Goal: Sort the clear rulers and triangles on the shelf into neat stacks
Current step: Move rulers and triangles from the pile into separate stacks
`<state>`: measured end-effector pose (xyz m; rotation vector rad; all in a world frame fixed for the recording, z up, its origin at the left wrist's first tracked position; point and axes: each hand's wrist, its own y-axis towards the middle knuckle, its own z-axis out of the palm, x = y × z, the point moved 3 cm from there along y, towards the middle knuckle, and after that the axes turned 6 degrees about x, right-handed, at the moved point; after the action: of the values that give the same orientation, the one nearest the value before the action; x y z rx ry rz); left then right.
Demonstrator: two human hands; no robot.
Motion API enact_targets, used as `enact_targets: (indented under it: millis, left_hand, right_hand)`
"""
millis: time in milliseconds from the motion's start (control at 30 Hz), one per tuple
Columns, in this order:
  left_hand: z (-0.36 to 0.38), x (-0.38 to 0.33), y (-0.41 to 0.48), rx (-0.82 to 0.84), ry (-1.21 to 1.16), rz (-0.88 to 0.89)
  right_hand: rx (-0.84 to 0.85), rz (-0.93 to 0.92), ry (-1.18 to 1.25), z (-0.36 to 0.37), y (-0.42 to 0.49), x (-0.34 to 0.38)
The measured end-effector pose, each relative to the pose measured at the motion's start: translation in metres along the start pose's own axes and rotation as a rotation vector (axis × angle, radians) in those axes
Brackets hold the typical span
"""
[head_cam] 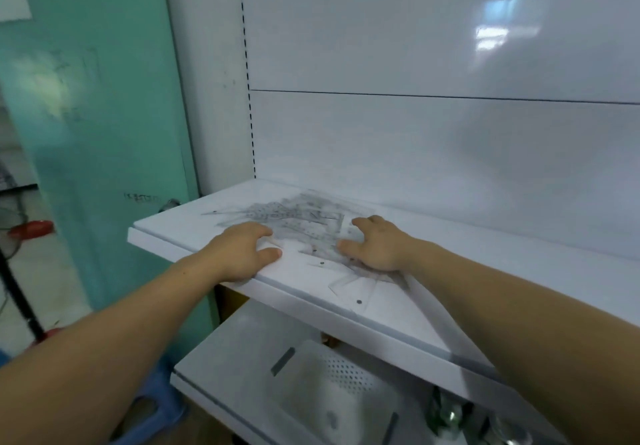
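Note:
A loose heap of clear rulers and triangles (298, 217) lies scattered on the white shelf (450, 254), crossing one another. A few clear pieces (356, 288) reach the shelf's front edge. My left hand (242, 249) rests on the shelf at the heap's left side, fingers loosely bent, thumb pointing right. On the heap's right side lies my right hand (375, 242), palm down on the clear pieces with fingers spread. Neither hand grips a piece.
A white back panel (433, 139) rises behind the shelf. Below is a lower white shelf (242, 375) holding a perforated tray (339, 375). A teal wall (104, 133) stands to the left, and a blue stool (152, 417) sits at the floor.

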<state>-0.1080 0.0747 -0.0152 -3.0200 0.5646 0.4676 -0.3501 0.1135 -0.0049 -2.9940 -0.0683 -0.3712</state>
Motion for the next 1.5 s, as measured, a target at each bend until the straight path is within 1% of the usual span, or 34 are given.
enact_targets:
  millis: [133, 233, 333, 500, 600, 700, 800, 833, 933, 1067, 1167, 1233, 1267, 1300, 1433, 1500]
  left_hand:
    - [-0.005, 0.018, 0.047, -0.003, -0.003, 0.026]
    - [-0.008, 0.024, 0.081, 0.060, 0.031, 0.022]
    - [-0.011, 0.036, 0.106, 0.106, 0.065, 0.069]
    - [-0.025, 0.051, 0.128, 0.018, 0.023, 0.198]
    - [-0.027, 0.059, 0.138, -0.001, -0.065, 0.235]
    - [-0.024, 0.063, 0.145, -0.005, -0.218, 0.282]
    - [-0.021, 0.065, 0.145, 0.023, -0.407, 0.310]
    - [-0.020, 0.066, 0.144, 0.031, -0.431, 0.321]
    - [-0.019, 0.067, 0.142, 0.020, -0.405, 0.350]
    - [-0.023, 0.069, 0.138, -0.005, -0.501, 0.365]
    - [-0.025, 0.072, 0.134, -0.019, -0.579, 0.380]
    - [-0.025, 0.072, 0.133, -0.007, -0.627, 0.390]
    - [-0.025, 0.071, 0.132, -0.007, -0.622, 0.394]
    - [-0.025, 0.070, 0.132, -0.012, -0.599, 0.397]
    - [-0.024, 0.070, 0.130, -0.013, -0.497, 0.394]
    - [-0.022, 0.069, 0.129, 0.013, -0.455, 0.392]
  right_hand:
    - [0.024, 0.006, -0.002, -0.002, 0.054, 0.002]
    - [0.060, -0.034, 0.014, -0.004, 0.096, 0.006]
    - [0.087, -0.089, 0.005, -0.005, 0.131, 0.017]
    - [-0.028, -0.184, 0.017, -0.013, 0.157, 0.037]
    - [-0.074, -0.206, -0.052, -0.015, 0.153, 0.047]
    - [-0.119, -0.157, -0.080, -0.017, 0.143, 0.055]
    - [-0.193, -0.066, -0.056, -0.018, 0.127, 0.062]
    - [-0.216, -0.028, -0.047, -0.017, 0.121, 0.064]
    - [-0.298, 0.087, -0.039, -0.011, 0.102, 0.069]
    - [-0.467, 0.254, 0.108, -0.004, 0.074, 0.073]
    - [-0.605, 0.301, 0.159, -0.003, 0.058, 0.082]
    - [-0.680, 0.314, 0.283, -0.004, 0.051, 0.088]
    - [-0.685, 0.319, 0.336, -0.004, 0.050, 0.090]
    - [-0.655, 0.333, 0.342, -0.004, 0.050, 0.090]
    - [-0.379, 0.433, 0.290, 0.005, 0.049, 0.088]
    - [-0.340, 0.427, 0.275, 0.006, 0.047, 0.090]
